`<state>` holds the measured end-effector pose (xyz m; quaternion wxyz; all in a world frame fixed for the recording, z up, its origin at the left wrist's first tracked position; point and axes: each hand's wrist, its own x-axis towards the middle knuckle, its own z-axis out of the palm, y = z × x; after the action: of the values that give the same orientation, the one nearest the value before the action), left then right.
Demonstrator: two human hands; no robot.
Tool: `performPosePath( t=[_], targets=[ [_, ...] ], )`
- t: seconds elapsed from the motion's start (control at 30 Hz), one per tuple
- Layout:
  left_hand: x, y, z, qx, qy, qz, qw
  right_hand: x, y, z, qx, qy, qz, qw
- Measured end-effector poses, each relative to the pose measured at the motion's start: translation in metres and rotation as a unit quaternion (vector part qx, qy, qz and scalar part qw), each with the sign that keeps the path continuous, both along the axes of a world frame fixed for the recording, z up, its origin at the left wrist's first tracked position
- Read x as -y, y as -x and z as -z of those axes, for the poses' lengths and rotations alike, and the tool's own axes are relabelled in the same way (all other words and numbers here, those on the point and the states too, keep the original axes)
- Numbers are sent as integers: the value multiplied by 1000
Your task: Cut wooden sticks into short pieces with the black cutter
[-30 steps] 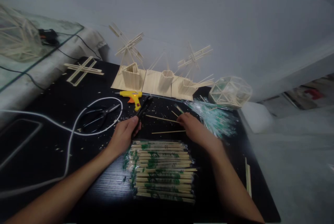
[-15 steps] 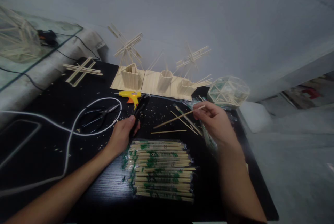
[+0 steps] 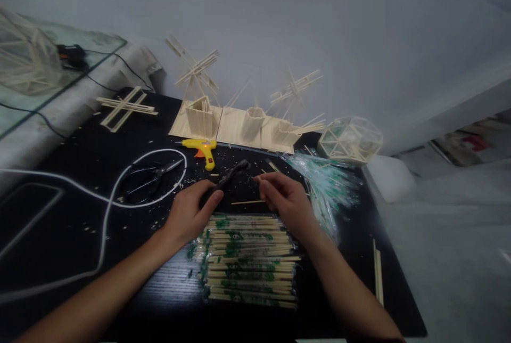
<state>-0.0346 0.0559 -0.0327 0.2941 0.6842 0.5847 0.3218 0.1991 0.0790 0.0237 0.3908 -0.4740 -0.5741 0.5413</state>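
My left hand (image 3: pixel 190 211) is closed round the handles of black cutting pliers (image 3: pixel 229 177), whose jaws point up and right. My right hand (image 3: pixel 284 198) sits close to those jaws, fingers pinched on a thin wooden stick that I can barely see. A loose wooden stick (image 3: pixel 247 203) lies on the black table (image 3: pixel 80 236) between both hands. Right below the hands lies a row of wrapped chopsticks (image 3: pixel 247 258) in green-printed sleeves.
A yellow glue gun (image 3: pixel 203 148), black scissors (image 3: pixel 151 179) and a white cable (image 3: pixel 107 210) lie left. Stick-built windmill models (image 3: pixel 239 119) stand at the back, a stick cross (image 3: pixel 126 107) far left, a geodesic stick ball (image 3: pixel 351 139) right. Torn clear wrappers (image 3: pixel 329 186) lie near my right hand.
My right hand, which had lifted a stick up and right, has come back down and left to the pliers' jaws. The pliers have tilted to point more rightward.
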Motion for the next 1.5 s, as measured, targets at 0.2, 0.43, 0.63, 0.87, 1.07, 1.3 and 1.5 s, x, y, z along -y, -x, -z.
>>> performPosePath(
  t=[0.2,0.43,0.63,0.87,1.07,1.3,1.5],
  targets=[
    [2,-4,1,-48,-16,22,998,3,13,9,23,-6,-7,1000],
    [4,-5,1,-70,-21,44,996,3,14,10,45,-27,-13,999],
    [4,-5,1,-77,-25,43,996,3,13,11,44,-24,-13,999],
    [3,-7,2,-113,-31,41,992,4,15,16,45,-17,-6,999],
    [3,-7,1,-142,-5,41,989,3,14,20,45,-8,-3,999],
    [3,-7,2,-164,-3,34,986,2,13,23,44,-1,-5,999],
    [3,-7,3,-177,5,31,984,2,15,24,35,9,-3,999]
  ],
)
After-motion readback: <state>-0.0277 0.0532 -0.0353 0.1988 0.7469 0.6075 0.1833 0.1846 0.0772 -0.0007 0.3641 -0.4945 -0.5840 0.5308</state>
